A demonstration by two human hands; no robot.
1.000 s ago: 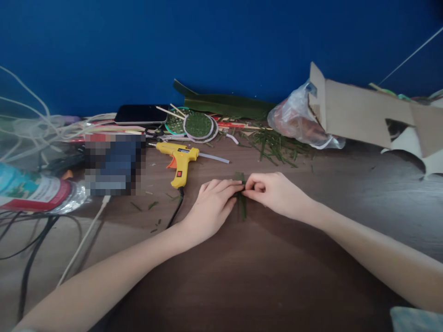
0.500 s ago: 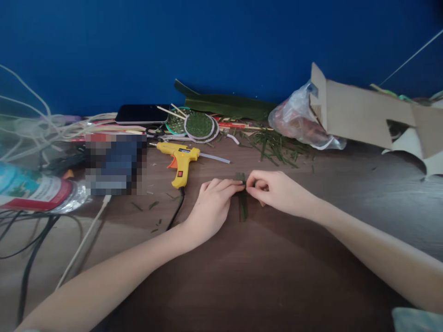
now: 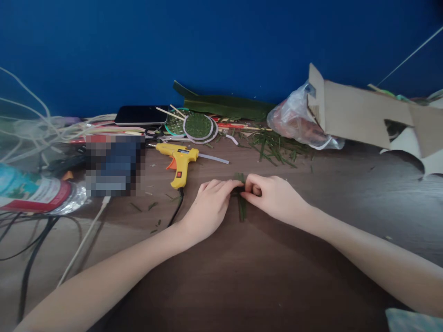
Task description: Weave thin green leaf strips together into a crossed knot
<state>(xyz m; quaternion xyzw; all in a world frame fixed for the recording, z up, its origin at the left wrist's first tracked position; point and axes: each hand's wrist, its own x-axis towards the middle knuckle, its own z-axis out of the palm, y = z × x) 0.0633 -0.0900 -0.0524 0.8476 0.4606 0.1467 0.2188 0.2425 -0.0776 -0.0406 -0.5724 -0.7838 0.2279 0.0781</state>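
Note:
A small bundle of narrow green leaf strips [image 3: 242,211] lies upright in view on the brown table, between my two hands. My left hand [image 3: 213,207] comes in from the left, its fingers together and the tips closed on the strips' upper part. From the right, my right hand [image 3: 277,196] is closed in a pinch at the same spot, thumb and forefinger on the strips. The fingers cover the place where the strips cross. Left of my hands lies a yellow glue gun [image 3: 182,159] with an orange trigger and a glue stick out of its back.
Behind are round woven green pieces [image 3: 198,127], a long folded leaf [image 3: 228,106], loose leaf cuttings [image 3: 277,150], a black phone [image 3: 141,115] and a plastic bag [image 3: 294,120]. A cardboard box [image 3: 367,113] stands right. A bottle [image 3: 34,189] and cables [image 3: 29,258] are left.
My right hand has shifted slightly left and down, its thumb now over the strips beside my left fingertips. My left hand has stayed nearly in place.

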